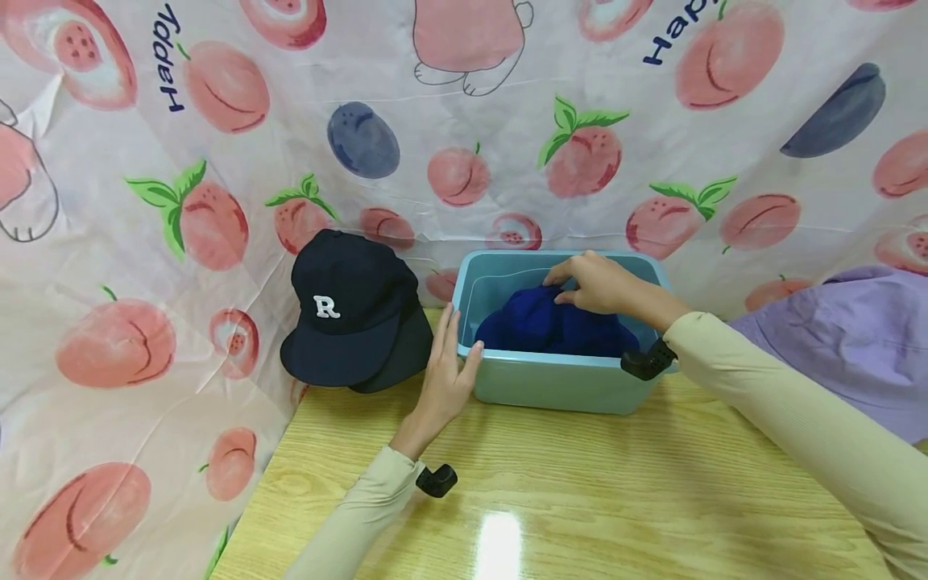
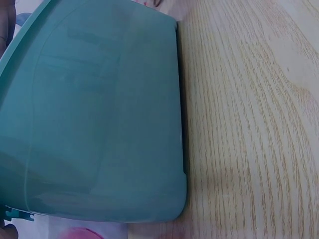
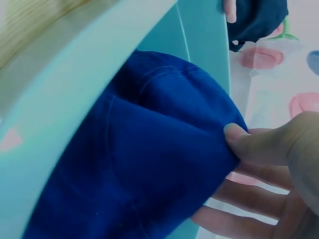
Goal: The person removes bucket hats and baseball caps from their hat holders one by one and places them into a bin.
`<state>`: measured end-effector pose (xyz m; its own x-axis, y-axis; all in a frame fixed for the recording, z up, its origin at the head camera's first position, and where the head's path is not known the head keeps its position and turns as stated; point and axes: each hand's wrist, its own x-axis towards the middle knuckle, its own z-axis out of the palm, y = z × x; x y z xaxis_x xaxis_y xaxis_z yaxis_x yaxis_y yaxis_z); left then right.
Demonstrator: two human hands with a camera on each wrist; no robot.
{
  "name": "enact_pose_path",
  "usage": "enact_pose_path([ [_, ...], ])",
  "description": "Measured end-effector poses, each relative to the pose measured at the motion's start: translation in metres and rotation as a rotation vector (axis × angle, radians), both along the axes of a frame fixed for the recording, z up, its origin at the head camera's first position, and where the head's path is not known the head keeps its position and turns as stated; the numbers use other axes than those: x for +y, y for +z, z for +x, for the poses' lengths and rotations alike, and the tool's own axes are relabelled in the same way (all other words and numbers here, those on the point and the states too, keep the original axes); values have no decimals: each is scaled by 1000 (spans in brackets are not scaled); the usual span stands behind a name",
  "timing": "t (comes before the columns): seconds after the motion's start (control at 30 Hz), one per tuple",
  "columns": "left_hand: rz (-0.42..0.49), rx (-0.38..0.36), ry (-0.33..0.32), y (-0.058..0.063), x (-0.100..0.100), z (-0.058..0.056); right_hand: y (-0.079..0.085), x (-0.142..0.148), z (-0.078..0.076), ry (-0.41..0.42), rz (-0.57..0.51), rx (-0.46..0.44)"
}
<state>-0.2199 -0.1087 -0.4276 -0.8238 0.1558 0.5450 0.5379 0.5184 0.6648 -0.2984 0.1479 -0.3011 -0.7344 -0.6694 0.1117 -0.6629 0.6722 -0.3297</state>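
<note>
A dark blue cloth hat (image 1: 532, 318) lies inside a teal plastic bin (image 1: 561, 383). My right hand (image 1: 598, 283) reaches in over the bin and pinches the hat's upper edge. In the right wrist view the thumb (image 3: 238, 139) presses on the blue fabric while the other fingers pass behind it. My left hand (image 1: 444, 383) is at the bin's left front corner, its fingers straight along the left side and the thumb by the front rim. The bin's wall (image 2: 104, 119) fills much of the left wrist view.
Dark caps (image 1: 355, 310), the front one bearing a white R, sit left of the bin. A lavender cloth hat (image 1: 855, 338) lies at the right. Behind the wooden table (image 1: 580, 483) hangs a peach-print cloth (image 1: 449, 97), which also covers the left side.
</note>
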Motion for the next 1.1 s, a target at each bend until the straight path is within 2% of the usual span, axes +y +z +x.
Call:
enact_pose_path([
  [0.27, 0, 1, 15, 1, -1, 1, 11, 12, 9, -8, -9, -14],
  [0.53, -7, 2, 4, 1, 0, 1, 27, 29, 21, -38, -96, 20],
  [0.97, -4, 7, 5, 1, 0, 3, 45, 57, 40, -119, -110, 75],
  [1.1, -6, 9, 4, 1, 0, 3, 48, 66, 44, -115, -125, 114],
])
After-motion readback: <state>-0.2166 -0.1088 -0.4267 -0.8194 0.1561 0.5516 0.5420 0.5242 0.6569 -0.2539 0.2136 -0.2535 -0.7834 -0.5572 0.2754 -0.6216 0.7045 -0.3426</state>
